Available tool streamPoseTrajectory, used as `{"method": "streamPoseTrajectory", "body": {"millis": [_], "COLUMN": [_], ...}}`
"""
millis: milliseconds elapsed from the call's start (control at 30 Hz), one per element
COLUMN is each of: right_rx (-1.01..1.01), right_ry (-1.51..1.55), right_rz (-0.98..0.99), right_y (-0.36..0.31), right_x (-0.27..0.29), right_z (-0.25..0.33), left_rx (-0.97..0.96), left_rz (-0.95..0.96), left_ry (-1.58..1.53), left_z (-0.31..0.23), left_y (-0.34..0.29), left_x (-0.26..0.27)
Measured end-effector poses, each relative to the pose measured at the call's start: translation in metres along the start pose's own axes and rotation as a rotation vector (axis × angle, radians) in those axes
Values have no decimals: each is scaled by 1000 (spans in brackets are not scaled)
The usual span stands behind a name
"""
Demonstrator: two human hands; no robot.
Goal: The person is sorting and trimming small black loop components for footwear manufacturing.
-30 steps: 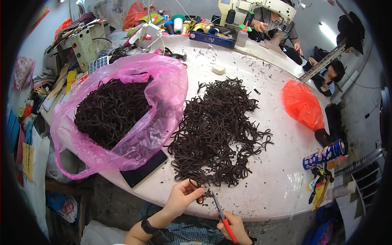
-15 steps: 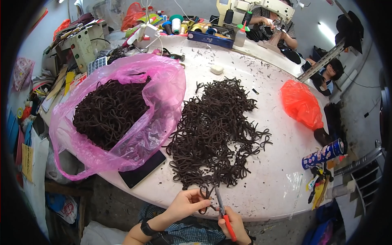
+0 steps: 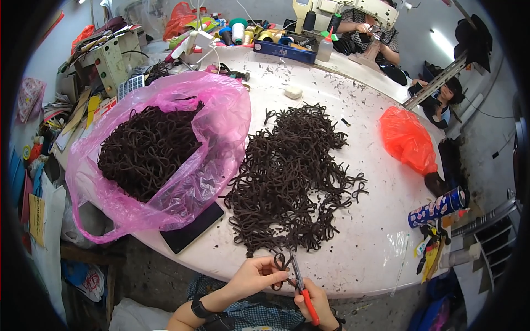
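Observation:
Between the thumb and fingers of my left hand (image 3: 256,277) is a dark brown cord loop (image 3: 280,261), pinched near the table's front edge. My right hand (image 3: 317,302) grips red-handled scissors (image 3: 301,283), their blades pointing up and away, right beside the loop. Whether the blades touch the cord I cannot tell. Just beyond both hands spreads a big pile of similar dark brown cord loops (image 3: 284,165) on the white table (image 3: 364,248). More of these loops (image 3: 149,149) fill an open pink plastic bag (image 3: 221,110) at the left.
A black phone (image 3: 193,229) lies partly under the pink bag. At the right are a red plastic bag (image 3: 408,140) and a blue patterned can (image 3: 437,208). Thread spools and a blue tray (image 3: 284,52) line the back. Beyond, a person works at a sewing machine (image 3: 375,14); another sits at right.
The cord in my left hand has shifted slightly and now shows a rounder loop beside the blades. Both hands stay in nearly the same place.

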State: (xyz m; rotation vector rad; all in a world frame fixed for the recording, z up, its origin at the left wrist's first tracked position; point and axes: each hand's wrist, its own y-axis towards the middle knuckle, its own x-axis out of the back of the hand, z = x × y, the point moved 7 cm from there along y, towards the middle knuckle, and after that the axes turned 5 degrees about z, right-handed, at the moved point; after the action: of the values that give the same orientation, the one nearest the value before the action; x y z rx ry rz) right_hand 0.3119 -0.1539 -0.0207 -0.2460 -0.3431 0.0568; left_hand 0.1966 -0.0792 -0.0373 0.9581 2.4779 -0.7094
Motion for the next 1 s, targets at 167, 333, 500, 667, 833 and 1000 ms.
{"method": "streamPoseTrajectory", "body": {"millis": [167,333,500,667,833,1000], "right_rx": [-45,-94,-130,-133,-163,-137], "right_ry": [73,199,255,170,271,221], "right_rz": [-24,-107,-99,-80,-71,-83], "right_y": [-4,7,10,14,14,13], "right_x": [2,20,24,24,23,24], "right_z": [0,-1,-8,3,-2,5], "left_rx": [-22,-4,-702,-860,-730,-723], "left_rz": [6,-60,-587,-1067,-729,-389], "left_ry": [14,226,381,812,1410,1407], "left_z": [0,-24,-132,-165,-117,-69], "left_y": [-3,-9,-49,-71,-18,19], "left_x": [1,19,91,114,59,21]}}
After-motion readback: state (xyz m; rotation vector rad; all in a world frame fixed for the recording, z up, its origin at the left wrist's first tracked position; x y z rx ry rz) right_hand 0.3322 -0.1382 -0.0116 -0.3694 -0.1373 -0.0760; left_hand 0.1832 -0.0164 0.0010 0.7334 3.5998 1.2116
